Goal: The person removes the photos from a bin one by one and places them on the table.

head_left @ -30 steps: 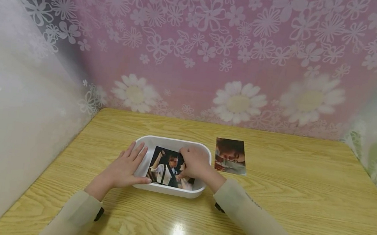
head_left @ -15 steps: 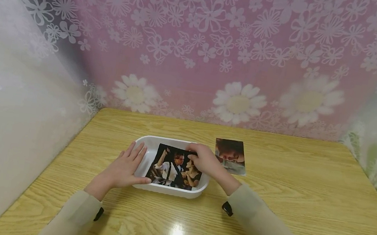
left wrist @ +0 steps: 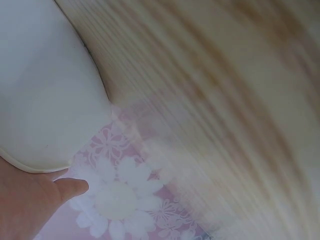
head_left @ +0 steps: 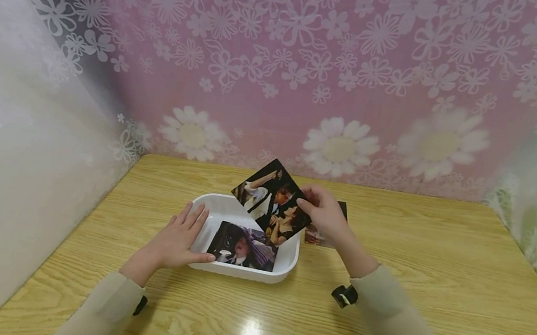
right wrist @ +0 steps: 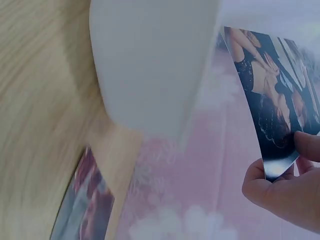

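Observation:
Between thumb and fingers my right hand (head_left: 325, 216) pinches a dark photo (head_left: 274, 202) of a couple, lifted and tilted over the right back part of a white plastic tub (head_left: 209, 203). In the right wrist view the same photo (right wrist: 275, 95) is gripped at its lower edge. My left hand (head_left: 176, 240) rests with spread, straight fingers on the tub's left rim. Inside the tub lies another photo (head_left: 243, 247) with a purple striped hat in it, its upper right part covered by the held one. The left wrist view shows the tub's outer wall (left wrist: 45, 85) beside the hand.
A further photo (head_left: 314, 236) lies on the wooden table (head_left: 412, 263) right of the tub, partly hidden behind my right hand. A flowered pink cloth (head_left: 266, 106) hangs behind the table, with pale cloths at both sides.
My right hand has drawn the couple photo up out of the tub, moving right and turning it, and the purple-hat photo beneath has come into sight. My left hand has stayed put.

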Tool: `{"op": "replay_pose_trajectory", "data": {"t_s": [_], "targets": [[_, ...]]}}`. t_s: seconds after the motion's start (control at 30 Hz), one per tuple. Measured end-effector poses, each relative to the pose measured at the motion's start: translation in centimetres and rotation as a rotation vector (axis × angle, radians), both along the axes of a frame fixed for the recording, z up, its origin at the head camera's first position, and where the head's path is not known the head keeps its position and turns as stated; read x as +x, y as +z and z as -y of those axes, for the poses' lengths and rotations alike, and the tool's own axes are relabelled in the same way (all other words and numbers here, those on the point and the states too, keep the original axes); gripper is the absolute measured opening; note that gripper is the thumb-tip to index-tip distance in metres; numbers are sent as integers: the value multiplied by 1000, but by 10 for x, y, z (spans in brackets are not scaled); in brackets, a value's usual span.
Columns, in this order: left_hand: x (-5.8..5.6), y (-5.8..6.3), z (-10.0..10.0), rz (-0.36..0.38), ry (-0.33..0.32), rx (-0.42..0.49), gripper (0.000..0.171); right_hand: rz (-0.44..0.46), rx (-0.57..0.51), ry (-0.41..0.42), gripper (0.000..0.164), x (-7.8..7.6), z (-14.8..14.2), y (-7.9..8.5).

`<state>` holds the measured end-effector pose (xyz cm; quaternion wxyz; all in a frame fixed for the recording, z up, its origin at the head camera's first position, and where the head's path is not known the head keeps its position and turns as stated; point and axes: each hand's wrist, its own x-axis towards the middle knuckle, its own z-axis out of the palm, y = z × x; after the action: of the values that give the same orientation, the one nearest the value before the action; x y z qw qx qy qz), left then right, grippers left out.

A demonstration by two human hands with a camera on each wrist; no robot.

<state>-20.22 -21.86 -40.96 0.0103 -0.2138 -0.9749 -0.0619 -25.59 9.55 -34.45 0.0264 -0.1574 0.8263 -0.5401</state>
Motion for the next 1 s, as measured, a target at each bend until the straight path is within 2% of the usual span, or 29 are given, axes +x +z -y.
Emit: {"op": "replay_pose_trajectory", "data": {"t_s": [0.2, 0.37, 0.6, 0.77, 1.0], "targets": [[1, 1, 0, -8, -2, 6, 102, 12, -85, -54, 19, -3, -36, 0], [2, 0, 0, -10, -3, 20, 102, 32, -73, -128, 22, -4, -70, -6], [1, 0, 0, -8, -1, 22, 101, 32, 45, -255, 30, -2, -121, -18], [1, 1, 0, 1, -1, 22, 102, 71, 82, -323, 33, -2, -153, -29], [1, 0, -1, -1, -7, 28, 102, 91, 147, -379, 34, -5, -177, -41]]}}
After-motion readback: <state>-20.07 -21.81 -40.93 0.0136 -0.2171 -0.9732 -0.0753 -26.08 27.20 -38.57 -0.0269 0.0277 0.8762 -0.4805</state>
